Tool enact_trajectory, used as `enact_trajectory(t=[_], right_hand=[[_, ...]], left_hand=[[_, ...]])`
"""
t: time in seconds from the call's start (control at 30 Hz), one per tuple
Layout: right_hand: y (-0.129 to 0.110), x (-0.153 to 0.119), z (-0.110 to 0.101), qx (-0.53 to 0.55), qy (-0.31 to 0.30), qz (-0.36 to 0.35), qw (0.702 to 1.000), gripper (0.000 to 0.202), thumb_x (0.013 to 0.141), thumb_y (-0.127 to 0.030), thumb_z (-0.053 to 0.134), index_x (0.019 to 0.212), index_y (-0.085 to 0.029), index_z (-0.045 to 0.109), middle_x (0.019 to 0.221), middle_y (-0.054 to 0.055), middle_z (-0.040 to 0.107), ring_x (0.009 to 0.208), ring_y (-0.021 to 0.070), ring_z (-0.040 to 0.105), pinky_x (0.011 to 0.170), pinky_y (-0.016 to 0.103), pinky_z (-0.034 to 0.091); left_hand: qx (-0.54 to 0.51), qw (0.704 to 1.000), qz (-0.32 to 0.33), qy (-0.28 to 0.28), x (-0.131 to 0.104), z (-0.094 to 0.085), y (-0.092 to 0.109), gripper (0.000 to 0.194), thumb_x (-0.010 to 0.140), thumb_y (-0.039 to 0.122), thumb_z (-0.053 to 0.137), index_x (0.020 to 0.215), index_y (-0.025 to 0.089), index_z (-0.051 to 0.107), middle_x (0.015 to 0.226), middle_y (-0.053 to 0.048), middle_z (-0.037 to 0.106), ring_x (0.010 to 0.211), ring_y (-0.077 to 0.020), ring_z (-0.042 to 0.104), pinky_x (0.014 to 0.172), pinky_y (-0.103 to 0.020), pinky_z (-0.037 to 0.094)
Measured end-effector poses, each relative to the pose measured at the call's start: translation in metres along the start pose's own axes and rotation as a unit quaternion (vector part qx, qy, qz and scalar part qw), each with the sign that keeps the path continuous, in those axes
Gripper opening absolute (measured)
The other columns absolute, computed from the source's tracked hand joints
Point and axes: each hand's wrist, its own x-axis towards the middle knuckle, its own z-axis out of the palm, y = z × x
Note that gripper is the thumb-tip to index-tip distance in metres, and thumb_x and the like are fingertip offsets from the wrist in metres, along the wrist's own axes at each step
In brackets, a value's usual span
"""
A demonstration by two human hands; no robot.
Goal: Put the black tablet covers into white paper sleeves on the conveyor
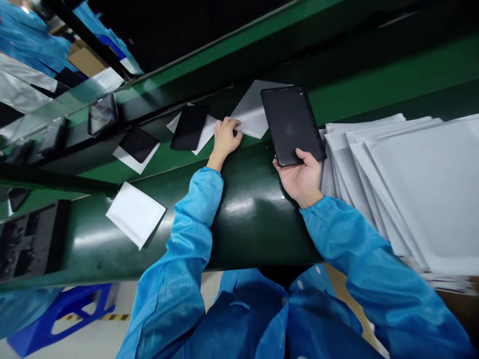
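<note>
My right hand [299, 179] grips a black tablet [292, 124] by its lower edge, with the thumb on the dark face and the fingers underneath. The tablet is tilted and covers part of a white sheet [250, 110] on the green line. At that sheet's left edge is my left hand [227, 138], palm down, fingertips touching it and a gap between thumb and index finger. Left of this hand a second black tablet [189, 127] lies on a white sheet, and another dark tablet [138, 143] rests on its own sheet.
A large stack of white sleeves or sheets [426, 184] stands at right. One white sleeve [136, 213] lies on the near green surface. A black compartment tray [32, 242] is at left, below a dark bar [60, 180]. A blue stool [63, 319] stands below.
</note>
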Motion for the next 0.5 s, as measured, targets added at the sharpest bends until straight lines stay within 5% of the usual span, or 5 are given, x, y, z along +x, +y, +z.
enact_trajectory(t=[0.13, 0.3, 0.5], right_hand=[[0.000, -0.003, 0.005, 0.020, 0.005, 0.023, 1.000, 0.016, 0.081, -0.028, 0.072, 0.094, -0.025, 0.064, 0.103, 0.003, 0.078, 0.090, 0.0203, 0.072, 0.069, 0.032, 0.064], [0.000, -0.004, 0.006, -0.004, -0.008, 0.041, 0.999, 0.018, 0.080, -0.029, 0.071, 0.097, -0.025, 0.064, 0.103, 0.001, 0.079, 0.092, 0.0215, 0.073, 0.071, 0.035, 0.065], [-0.005, -0.006, 0.005, -0.075, -0.067, 0.050, 0.994, 0.022, 0.078, -0.038, 0.073, 0.097, -0.027, 0.065, 0.106, 0.003, 0.080, 0.108, 0.0280, 0.076, 0.082, 0.042, 0.068]], left_hand=[[0.015, 1.000, 0.017, -0.011, 0.000, -0.002, 0.010, 0.012, 0.105, 0.029, 0.065, 0.108, 0.019, 0.072, 0.118, -0.015, 0.071, 0.123, -0.0352, 0.060, 0.119, -0.057, 0.044], [-0.001, 0.999, 0.036, -0.011, 0.010, 0.002, 0.008, 0.024, 0.111, 0.036, 0.057, 0.097, 0.020, 0.069, 0.112, -0.014, 0.071, 0.125, -0.0336, 0.061, 0.118, -0.053, 0.044], [-0.039, 0.992, 0.112, 0.049, 0.000, -0.001, 0.017, 0.031, 0.115, 0.036, 0.041, 0.108, 0.021, 0.066, 0.111, -0.012, 0.071, 0.120, -0.0305, 0.067, 0.115, -0.050, 0.046]])
